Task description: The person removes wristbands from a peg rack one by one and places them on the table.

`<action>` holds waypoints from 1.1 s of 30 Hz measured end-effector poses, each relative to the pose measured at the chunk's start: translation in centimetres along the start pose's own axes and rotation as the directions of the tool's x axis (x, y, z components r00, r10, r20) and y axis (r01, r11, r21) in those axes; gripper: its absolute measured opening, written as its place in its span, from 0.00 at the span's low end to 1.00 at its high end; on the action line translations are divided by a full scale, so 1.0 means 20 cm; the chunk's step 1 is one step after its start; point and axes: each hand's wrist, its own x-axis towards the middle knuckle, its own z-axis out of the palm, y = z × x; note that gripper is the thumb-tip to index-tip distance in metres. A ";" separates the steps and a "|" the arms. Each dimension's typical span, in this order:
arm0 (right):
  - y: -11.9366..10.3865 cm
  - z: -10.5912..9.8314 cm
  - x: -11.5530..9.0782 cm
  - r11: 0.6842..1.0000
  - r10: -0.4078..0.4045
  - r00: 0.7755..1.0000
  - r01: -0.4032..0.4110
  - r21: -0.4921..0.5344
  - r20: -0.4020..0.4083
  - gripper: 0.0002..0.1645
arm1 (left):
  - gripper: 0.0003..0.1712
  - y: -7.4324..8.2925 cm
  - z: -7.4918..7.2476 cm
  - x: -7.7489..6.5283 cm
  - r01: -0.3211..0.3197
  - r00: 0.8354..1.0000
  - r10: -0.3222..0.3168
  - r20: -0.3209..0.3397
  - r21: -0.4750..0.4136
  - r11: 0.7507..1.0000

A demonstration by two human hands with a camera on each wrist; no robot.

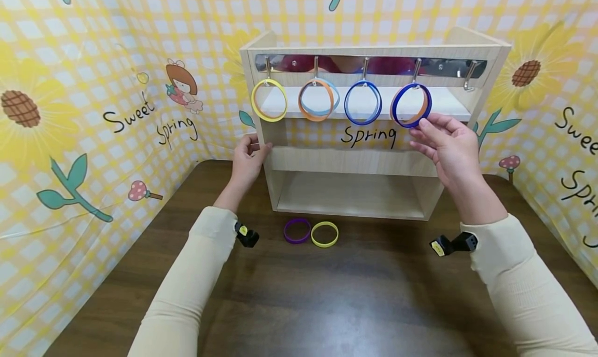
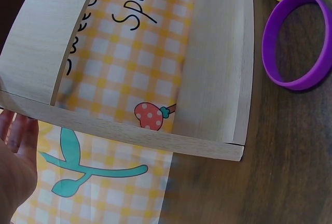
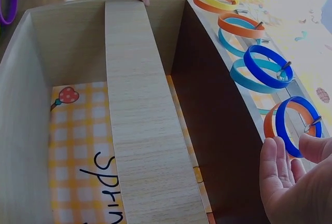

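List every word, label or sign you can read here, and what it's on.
"Sweet Spring": left side of the checked backdrop.
"Spring": backdrop, seen through the wooden rack.
Apparently "Sweet", partly hidden by the rack: backdrop, left wrist view.
"Swee" and "Spri": backdrop's right side, cut off by the head picture's edge.
Too small to read: any markings on the yellow labels of the black wrist devices.

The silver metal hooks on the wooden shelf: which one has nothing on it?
The silver metal hook at the far right of the row is bare; the other four hooks each hold coloured round bands.
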 end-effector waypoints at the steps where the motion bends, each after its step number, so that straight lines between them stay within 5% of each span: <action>1: 0.00 0.00 0.00 1.000 0.002 1.000 -0.002 -0.004 -0.003 0.27 | 0.20 0.00 0.00 0.00 0.001 1.000 -0.001 0.000 0.001 1.000; 5: 0.00 0.00 0.01 1.000 0.001 1.000 -0.001 -0.012 -0.017 0.26 | 0.19 -0.05 -0.01 0.02 -0.006 1.000 0.006 -0.008 0.003 1.000; 24: -0.02 0.01 0.00 0.993 -0.070 0.998 0.070 -0.098 -0.001 0.19 | 0.20 -0.01 0.00 0.00 -0.009 1.000 0.009 -0.009 0.018 1.000; 33: -0.02 0.00 -0.01 0.987 -0.073 0.997 0.071 -0.146 -0.005 0.16 | 0.20 -0.16 -0.02 0.07 -0.030 0.999 0.031 -0.023 0.024 0.999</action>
